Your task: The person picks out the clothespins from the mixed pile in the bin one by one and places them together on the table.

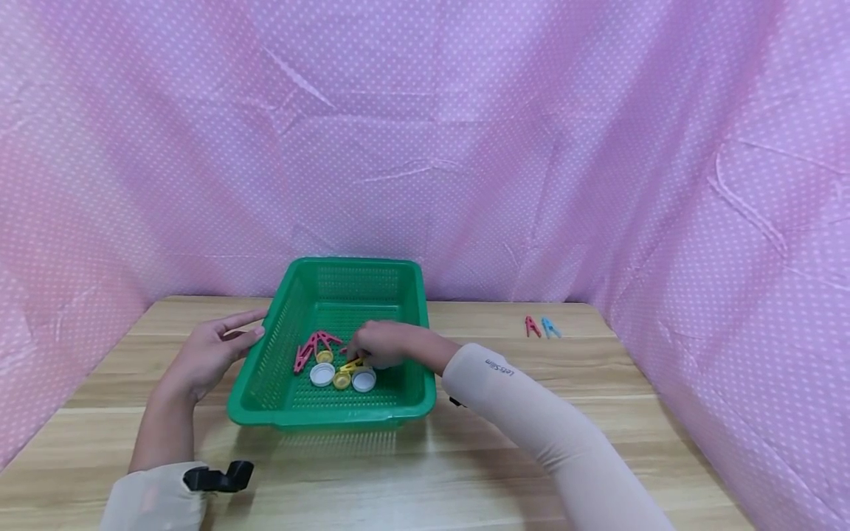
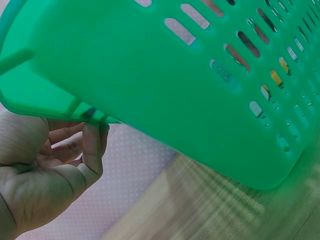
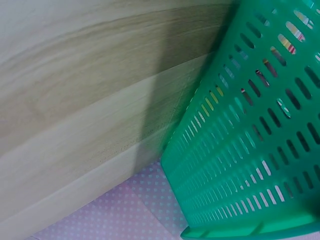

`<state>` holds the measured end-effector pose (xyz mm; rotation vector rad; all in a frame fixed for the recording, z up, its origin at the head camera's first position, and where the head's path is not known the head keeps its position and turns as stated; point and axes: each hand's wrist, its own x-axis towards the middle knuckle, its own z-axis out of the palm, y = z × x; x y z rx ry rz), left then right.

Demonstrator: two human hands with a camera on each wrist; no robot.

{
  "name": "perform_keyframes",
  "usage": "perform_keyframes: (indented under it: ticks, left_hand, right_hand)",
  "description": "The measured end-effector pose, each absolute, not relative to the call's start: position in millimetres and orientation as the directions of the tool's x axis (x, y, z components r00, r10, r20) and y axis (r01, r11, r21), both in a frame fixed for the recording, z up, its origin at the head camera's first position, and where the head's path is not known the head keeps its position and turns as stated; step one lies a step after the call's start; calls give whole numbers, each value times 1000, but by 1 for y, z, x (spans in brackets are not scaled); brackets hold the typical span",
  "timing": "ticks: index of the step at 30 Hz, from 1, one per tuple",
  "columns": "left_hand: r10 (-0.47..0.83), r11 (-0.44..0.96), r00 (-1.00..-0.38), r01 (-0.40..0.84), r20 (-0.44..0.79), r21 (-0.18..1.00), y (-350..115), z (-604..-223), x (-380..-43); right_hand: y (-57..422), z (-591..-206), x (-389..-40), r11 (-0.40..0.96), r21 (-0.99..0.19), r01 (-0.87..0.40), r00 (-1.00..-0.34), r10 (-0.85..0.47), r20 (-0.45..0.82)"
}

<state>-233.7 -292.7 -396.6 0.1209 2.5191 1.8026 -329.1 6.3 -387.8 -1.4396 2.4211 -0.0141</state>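
A green plastic basket [image 1: 332, 417] with slotted walls stands on the table. My left hand [image 1: 207, 354] pinches its left rim between thumb and fingers, which the left wrist view shows close up. My right hand [image 1: 381, 343] reaches over the right wall into the basket, fingers pointing down among small things. By its fingertips lies a yellow clothespin [image 1: 350, 366]; whether they grip it is hidden. Around it are white bottle caps [image 1: 322, 375], yellow caps [image 1: 341, 380] and pink clothespins [image 1: 305, 354]. In the right wrist view the basket's wall hides the right hand.
Side by side at the table's back right lie a red clothespin [image 1: 533, 327] and a blue clothespin [image 1: 550, 327]. A pink dotted cloth [image 1: 505, 184] hangs behind and beside the wooden table [image 1: 531, 398]. The basket's far end comes near the cloth.
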Motion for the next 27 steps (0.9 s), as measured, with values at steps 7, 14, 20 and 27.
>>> perform_keyframes:
  ticks: [7,14,20,27]
  left_hand:
    - [83,320,-997,28,1,947,-292,-397,-233]
    - [83,310,-996,37,12,950,-292,-395,-233]
    - [85,315,-996,38,12,948,-292,-395,-233]
    - [89,313,-996,37,9,949,-293,-395,-234]
  right_hand:
    - [7,-387,-327,490,-190,-851,-428,-856,-290]
    - [7,-387,-327,415,-178,-892,-361,-892,-273]
    - [7,-388,-327,429,-126,-894,-381,-879,-286]
    - [7,-388,-326,441,-130,-888,-389,-871,-302]
